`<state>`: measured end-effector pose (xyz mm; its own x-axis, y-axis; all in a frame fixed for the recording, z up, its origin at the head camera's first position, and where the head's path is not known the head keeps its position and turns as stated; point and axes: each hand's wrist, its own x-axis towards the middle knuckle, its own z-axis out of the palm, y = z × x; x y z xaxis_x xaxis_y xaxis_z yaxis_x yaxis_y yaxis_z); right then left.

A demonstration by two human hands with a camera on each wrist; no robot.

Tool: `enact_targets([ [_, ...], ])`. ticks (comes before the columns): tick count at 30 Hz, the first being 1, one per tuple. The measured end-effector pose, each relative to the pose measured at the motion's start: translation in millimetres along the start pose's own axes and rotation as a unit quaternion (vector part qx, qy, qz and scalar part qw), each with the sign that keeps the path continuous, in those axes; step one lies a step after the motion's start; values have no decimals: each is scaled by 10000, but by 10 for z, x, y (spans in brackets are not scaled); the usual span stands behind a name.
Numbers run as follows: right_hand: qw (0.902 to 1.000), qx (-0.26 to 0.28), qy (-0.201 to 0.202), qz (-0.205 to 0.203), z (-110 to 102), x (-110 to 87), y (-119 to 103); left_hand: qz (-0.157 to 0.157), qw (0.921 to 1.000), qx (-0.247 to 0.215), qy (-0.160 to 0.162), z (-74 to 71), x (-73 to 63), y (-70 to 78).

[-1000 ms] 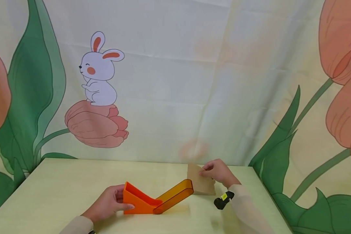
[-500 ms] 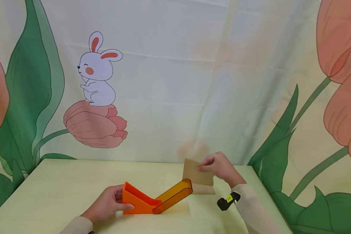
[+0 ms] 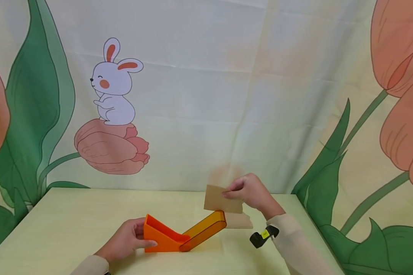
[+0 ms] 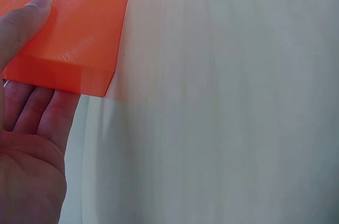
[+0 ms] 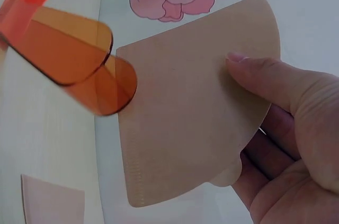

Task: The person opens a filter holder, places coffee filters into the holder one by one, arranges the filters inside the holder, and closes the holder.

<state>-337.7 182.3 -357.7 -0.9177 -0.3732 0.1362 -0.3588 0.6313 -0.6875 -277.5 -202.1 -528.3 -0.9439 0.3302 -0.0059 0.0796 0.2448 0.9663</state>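
My left hand point(image 3: 125, 237) grips the back end of an orange wedge-shaped filter holder point(image 3: 163, 238), thumb on its near side. The left wrist view shows that thumb on the orange wall point(image 4: 74, 33) and fingers under its edge. The holder stands on the table with its transparent amber lid point(image 3: 206, 231) swung open to the right. My right hand point(image 3: 256, 193) pinches a brown paper coffee filter point(image 3: 215, 198) by its curved edge, raised above the lid's tip. In the right wrist view the fan-shaped filter point(image 5: 175, 113) has a crimped seam, and the lid overlaps its left edge.
More brown filter paper point(image 3: 237, 221) lies on the table behind the lid. A pale table point(image 3: 89, 214) runs back to a hanging cloth point(image 3: 192, 114) printed with a rabbit and tulips. A black wrist camera point(image 3: 264, 236) hangs at my right sleeve.
My right hand has lifted the coffee filter off the paper lying on the table and carried it left, above the lid's tip. The left hand and holder stay in place.
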Motion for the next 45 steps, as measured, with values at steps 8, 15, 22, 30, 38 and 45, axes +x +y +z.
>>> enact_targets([
  [8, 9992, 214, -83, -319, 71, 11, -189, -78, 10000, 35, 33, 11, 19, 6],
  [15, 9973, 466, -155, -548, 215, 43, -361, -123, 9999, 40, 64, 0, 12, -15],
  [22, 9949, 679, -297, -688, 436, 49, -441, -269, 9994, 109, 179, 7, 16, -15],
  [30, 9924, 881, -524, -687, 705, 45, -438, -135, 9999, 62, 83, 18, 20, -15],
  [38, 9892, 1183, -623, -594, 947, 48, -455, -146, 9998, 80, 84, 18, 16, -3],
  [45, 9887, 1134, -750, -627, 1138, 28, -483, -146, 9998, 76, 55, 14, 17, -5],
])
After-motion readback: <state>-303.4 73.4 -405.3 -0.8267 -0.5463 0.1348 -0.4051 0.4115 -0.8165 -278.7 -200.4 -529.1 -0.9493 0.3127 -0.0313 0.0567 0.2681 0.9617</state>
